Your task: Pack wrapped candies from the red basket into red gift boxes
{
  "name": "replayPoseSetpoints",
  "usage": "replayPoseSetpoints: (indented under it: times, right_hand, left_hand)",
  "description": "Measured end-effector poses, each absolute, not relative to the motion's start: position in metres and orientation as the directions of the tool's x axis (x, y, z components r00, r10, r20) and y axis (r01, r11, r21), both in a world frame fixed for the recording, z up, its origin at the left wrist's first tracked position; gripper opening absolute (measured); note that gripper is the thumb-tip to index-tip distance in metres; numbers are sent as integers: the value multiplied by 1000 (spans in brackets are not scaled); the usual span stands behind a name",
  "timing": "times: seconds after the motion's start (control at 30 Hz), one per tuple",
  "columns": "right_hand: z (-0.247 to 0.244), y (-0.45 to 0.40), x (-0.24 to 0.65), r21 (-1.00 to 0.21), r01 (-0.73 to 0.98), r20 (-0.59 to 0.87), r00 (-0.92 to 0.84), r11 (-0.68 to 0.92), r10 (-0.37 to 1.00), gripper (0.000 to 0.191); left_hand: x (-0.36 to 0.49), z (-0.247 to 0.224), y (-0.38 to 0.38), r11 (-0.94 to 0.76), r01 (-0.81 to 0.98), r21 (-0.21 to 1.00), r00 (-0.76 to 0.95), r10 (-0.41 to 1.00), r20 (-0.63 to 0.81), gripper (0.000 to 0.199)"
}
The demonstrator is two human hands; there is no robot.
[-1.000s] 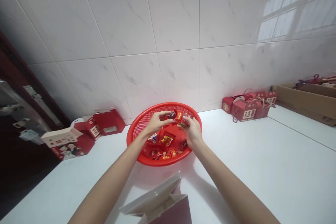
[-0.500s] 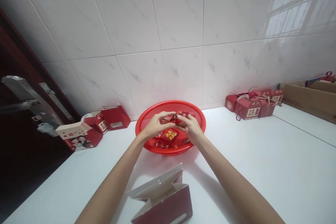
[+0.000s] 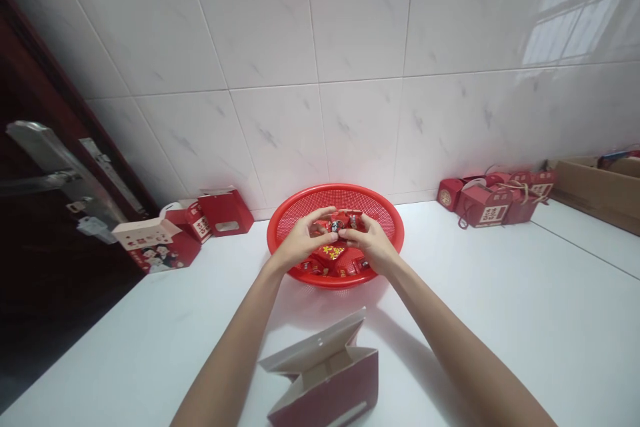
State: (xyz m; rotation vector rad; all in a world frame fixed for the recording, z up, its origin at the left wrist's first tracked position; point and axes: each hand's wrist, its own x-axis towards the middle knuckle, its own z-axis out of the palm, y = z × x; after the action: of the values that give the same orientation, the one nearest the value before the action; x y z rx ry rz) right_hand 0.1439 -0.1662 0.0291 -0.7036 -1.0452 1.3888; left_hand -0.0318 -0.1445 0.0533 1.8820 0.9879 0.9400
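Over the red plastic basket point(image 3: 395, 240), my left hand point(image 3: 303, 243) and my right hand point(image 3: 373, 243) meet with fingertips almost touching. Between thumb and fingers, my left hand pinches a small wrapped candy point(image 3: 337, 226) with a dark patch on its red wrapper. Another red wrapped candy point(image 3: 353, 221) sits in the curled fingers of my right hand. Below them, a larger red packet with yellow characters point(image 3: 331, 251) and several small red packets lie in the basket. Closer to me stands a dark red paper gift box point(image 3: 327, 393), its top unfolded and its pale inside showing.
Several red gift boxes point(image 3: 485, 207) are grouped by the wall on the right, beside a cardboard carton point(image 3: 595, 190). More gift boxes point(image 3: 226, 212) stand at the left, near a dark door with a metal handle point(image 3: 45, 180). A tiled wall borders the white table point(image 3: 475, 287).
My view has shifted, so the basket and boxes appear further right. My hands stay over the basket, and the candies in them now show more plainly.
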Motion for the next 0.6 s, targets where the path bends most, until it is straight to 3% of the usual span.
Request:
replayPoseSetpoints:
  times: [0.4,0.6]
  right_hand:
    - [29,-161,147,-901,-432,41,-181,-42,983,43]
    - [34,-164,145,-887,-458,39,-209,-63,977,31]
  left_hand:
    - [-31,48,-143,-355,165,920,461,852,246,65]
    - [-32,47,-144,-377,90,922,497,819,286,60]
